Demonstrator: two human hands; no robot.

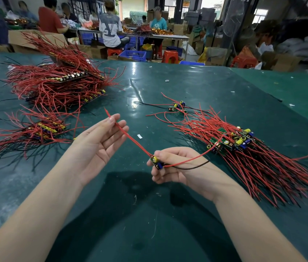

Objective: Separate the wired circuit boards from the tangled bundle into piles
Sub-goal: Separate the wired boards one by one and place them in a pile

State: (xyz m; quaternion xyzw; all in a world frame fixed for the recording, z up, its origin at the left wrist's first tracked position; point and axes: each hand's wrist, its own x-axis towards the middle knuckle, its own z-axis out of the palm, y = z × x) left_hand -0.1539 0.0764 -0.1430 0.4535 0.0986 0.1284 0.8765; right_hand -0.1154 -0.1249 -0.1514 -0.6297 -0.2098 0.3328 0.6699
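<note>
Hands were working above the green table (196,87), near the middle. Our right hand (175,165) had its fingers curled round one small circuit board (157,162), so we only saw a yellow cap, a blue cap and a sliver of green; the rest of it was buried in the grip. A red wire (128,136) ran from that board up and left across our left hand (100,138), which lay palm up with the fingers straight and loose. Honestly we couldn't tell if the thumb was pressing the wire or if it just lay over the fingertips. Another red wire and a dark one trailed right over the right wrist.

Far left sat the big tangled bundle (58,80), boards mostly lost under red wire, and its far edge ran into cardboard boxes so the outline was hard to read. Near left was a smaller pile (41,131), its wire ends cut off by the frame edge. On the right lay a long sorted pile (244,148), boards clustered at the far end, wires fanning near and right. A few loose boards (177,106) sat just beyond it, too small to count properly.

Behind the table, people (109,29) sat at other benches, blurry, with blue crates (134,55) and red stools (170,56) around them.
</note>
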